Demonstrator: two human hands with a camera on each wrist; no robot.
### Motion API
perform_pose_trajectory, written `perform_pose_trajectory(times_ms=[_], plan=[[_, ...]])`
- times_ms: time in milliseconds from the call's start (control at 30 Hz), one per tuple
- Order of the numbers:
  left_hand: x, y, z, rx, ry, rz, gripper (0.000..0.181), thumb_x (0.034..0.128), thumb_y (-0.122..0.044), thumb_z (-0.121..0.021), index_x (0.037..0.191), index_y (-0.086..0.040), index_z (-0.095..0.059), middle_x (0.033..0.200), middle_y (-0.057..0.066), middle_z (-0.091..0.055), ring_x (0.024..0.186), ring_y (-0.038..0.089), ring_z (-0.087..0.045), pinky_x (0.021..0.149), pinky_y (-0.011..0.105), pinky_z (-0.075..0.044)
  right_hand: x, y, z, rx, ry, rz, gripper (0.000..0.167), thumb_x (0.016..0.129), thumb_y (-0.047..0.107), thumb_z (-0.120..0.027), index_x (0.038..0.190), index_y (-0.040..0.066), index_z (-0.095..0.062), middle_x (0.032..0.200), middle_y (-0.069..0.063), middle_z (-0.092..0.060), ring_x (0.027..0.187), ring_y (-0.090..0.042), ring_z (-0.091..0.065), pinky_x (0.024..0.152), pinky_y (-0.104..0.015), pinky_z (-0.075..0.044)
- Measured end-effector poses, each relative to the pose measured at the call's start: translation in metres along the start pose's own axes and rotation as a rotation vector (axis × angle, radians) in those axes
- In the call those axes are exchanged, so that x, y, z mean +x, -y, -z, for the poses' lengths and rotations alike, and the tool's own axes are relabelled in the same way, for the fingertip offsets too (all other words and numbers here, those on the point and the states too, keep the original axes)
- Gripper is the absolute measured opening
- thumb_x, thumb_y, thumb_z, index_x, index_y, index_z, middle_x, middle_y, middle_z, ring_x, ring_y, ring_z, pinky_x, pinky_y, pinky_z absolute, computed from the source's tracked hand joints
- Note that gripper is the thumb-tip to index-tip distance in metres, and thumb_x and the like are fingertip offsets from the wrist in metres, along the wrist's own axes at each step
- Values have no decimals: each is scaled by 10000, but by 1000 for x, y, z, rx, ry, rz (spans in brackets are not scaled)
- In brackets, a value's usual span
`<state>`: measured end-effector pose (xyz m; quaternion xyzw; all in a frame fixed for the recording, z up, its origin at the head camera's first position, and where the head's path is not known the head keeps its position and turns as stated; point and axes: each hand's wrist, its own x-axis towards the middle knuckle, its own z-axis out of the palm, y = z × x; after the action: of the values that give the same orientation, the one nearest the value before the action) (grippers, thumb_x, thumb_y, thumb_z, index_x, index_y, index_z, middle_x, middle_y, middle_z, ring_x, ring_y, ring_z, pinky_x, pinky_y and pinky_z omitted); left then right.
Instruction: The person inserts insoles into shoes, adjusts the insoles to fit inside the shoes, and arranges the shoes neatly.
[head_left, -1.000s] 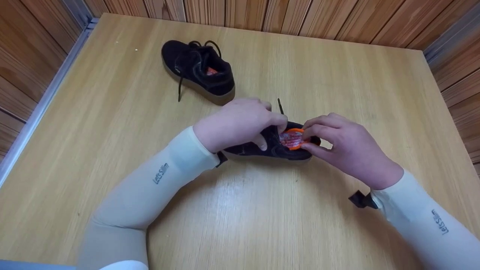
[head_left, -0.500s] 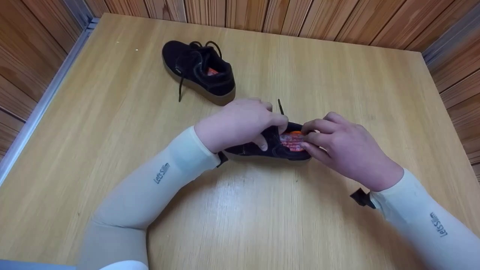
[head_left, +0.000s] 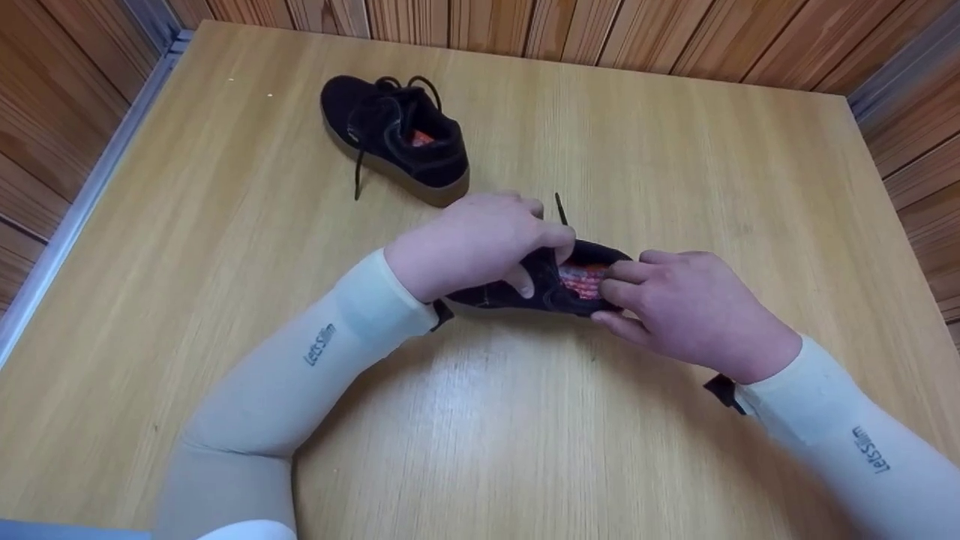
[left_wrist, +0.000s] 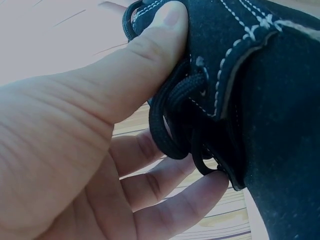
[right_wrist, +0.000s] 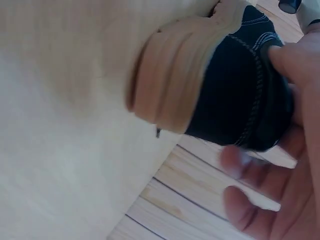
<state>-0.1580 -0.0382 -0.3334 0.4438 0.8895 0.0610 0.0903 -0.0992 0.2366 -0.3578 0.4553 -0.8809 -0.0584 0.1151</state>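
A black lace-up shoe (head_left: 551, 301) lies on the table, its toe to the left. Its tongue and lace area is gripped by my left hand (head_left: 480, 244); in the left wrist view the thumb presses one side beside the black laces (left_wrist: 165, 112), with fingers on the other. At the heel end is my right hand (head_left: 690, 311), some fingers inside the opening over a red patterned insole (head_left: 579, 282). In the right wrist view its thumb rests outside the collar above the tan sole (right_wrist: 172, 75), while two fingers curl free behind the heel. The insole's heel end is hidden.
A second black shoe (head_left: 397, 139) with a red insole stands farther back to the left, laces loose. The wooden table (head_left: 480, 435) meets plank walls (head_left: 562, 30) at the back and sides.
My right hand has gone from pinching the orange-edged insole to holding the shoe's heel collar. The insole now lies lower inside the shoe. My left hand keeps its grip.
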Motion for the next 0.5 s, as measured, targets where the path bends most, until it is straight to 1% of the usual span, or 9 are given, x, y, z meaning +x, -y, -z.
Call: perform_pose_trajectory(times_ms=[67, 167, 233, 300, 400, 433, 500], plan=[[0, 0, 0, 2, 1, -3, 480, 850, -489, -845, 1261, -316, -668, 1174, 25, -715, 1055, 283, -657, 937, 474, -554, 4, 4, 5, -4, 83, -39, 353, 990, 475, -777, 885, 144, -710, 846, -9, -714, 599, -189, -559, 482, -388, -489], [0, -1, 0, 3, -2, -11, 485, 852, -492, -841, 1268, -314, -669, 1188, 30, -720, 1070, 283, -663, 947, 474, -555, 12, 10, 12, 15, 226, -122, 398, 976, 516, -789, 835, 161, -679, 795, -9, -686, 541, -167, -510, 447, -389, -432], [0, 0, 0, 6, -8, -17, 485, 851, -493, -838, 1270, -313, -672, 1191, 30, -723, 1078, 285, -663, 958, 476, -553, 19, 13, 16, 35, 316, -178, 416, 960, 533, -801, 819, 171, -652, 763, -10, -667, 522, -172, -484, 441, -397, -408], [-1, 0, 0, 9, -13, -17, 485, 848, -491, -836, 1269, -313, -674, 1189, 27, -724, 1082, 286, -663, 961, 479, -553, 27, 15, 19, 45, 391, -215, 428, 945, 541, -813, 822, 173, -633, 713, -15, -628, 509, -188, -471, 439, -405, -398], [-2, 0, 0, 4, -16, -16, 482, 843, -487, -838, 1263, -311, -677, 1174, 20, -722, 1077, 284, -662, 955, 478, -553, 35, 18, 21, 44, 459, -243, 422, 922, 527, -841, 845, 173, -626, 642, -14, -552, 510, -215, -470, 444, -410, -394], [-2, 1, 0, 2, -17, -15, 482, 838, -486, -840, 1258, -313, -678, 1167, 16, -718, 1074, 283, -663, 948, 478, -554, 37, 19, 21, 31, 467, -242, 415, 920, 516, -847, 857, 170, -627, 627, -17, -527, 507, -221, -468, 442, -414, -399], [-2, 1, 0, -2, -19, -14, 482, 828, -485, -846, 1247, -315, -679, 1153, 12, -713, 1072, 281, -662, 938, 476, -555, 37, 21, 20, -9, 451, -224, 367, 926, 446, -857, 869, 158, -636, 607, -18, -496, 490, -218, -457, 427, -416, -414]])
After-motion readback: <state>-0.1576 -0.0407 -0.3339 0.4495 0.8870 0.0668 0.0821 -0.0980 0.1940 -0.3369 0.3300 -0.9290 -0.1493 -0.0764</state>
